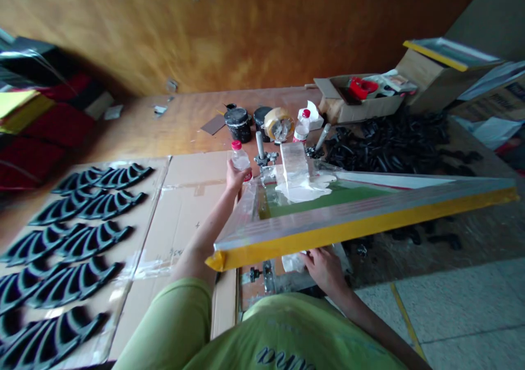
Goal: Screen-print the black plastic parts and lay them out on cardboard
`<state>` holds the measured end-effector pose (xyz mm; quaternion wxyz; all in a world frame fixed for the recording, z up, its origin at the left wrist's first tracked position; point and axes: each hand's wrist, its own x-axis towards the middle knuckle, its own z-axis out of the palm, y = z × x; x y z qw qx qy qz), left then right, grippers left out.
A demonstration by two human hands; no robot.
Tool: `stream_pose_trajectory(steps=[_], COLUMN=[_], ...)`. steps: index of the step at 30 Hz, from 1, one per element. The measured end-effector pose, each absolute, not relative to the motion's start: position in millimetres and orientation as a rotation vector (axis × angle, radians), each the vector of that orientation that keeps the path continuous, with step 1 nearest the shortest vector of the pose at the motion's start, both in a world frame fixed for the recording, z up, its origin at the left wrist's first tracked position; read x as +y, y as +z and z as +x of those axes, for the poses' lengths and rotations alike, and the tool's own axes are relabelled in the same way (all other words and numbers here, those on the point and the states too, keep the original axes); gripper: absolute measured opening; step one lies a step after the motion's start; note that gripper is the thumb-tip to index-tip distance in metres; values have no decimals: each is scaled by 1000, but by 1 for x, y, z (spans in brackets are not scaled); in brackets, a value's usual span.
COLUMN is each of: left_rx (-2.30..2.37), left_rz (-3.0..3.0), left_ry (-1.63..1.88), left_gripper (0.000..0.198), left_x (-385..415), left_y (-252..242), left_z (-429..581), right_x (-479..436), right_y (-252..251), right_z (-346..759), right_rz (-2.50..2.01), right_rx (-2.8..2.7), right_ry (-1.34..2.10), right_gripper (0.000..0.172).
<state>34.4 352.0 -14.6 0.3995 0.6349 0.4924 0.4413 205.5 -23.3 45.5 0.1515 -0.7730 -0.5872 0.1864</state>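
Note:
My left hand (pixel 237 175) is wrapped round a clear plastic bottle (pixel 240 157) with a red cap, held upright beyond the left side of a screen printing frame (pixel 356 225). The frame's near edge, covered in yellow tape, is raised. White ink (pixel 305 188) lies pooled on its green mesh, with a block-like squeegee (pixel 294 162) standing in it. Under the raised edge, my right hand (pixel 324 269) grips a crumpled white cloth or tissue (pixel 294 262) over the base; some fingers are hidden by the frame.
Black fan-shaped parts (pixel 92 274) lie in rows on cardboard (pixel 180 211) at left. Black tubs (pixel 238 124), a tape roll (pixel 279 124) and a second red-capped bottle (pixel 302 125) stand behind the frame. Black pieces (pixel 381 146) are heaped right, before an open carton (pixel 361 110).

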Motion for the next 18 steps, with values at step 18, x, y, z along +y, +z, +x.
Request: stream_pose_trajectory(steps=[18], left_rx=[1299], left_rz=[1430], left_ry=[1085], left_gripper=[88], left_x=[362], left_y=[-8], left_z=[35], right_x=[-15], right_y=[53], right_z=[274], right_rz=[-2224], right_rx=[-1450], right_ry=[407], right_gripper=[35])
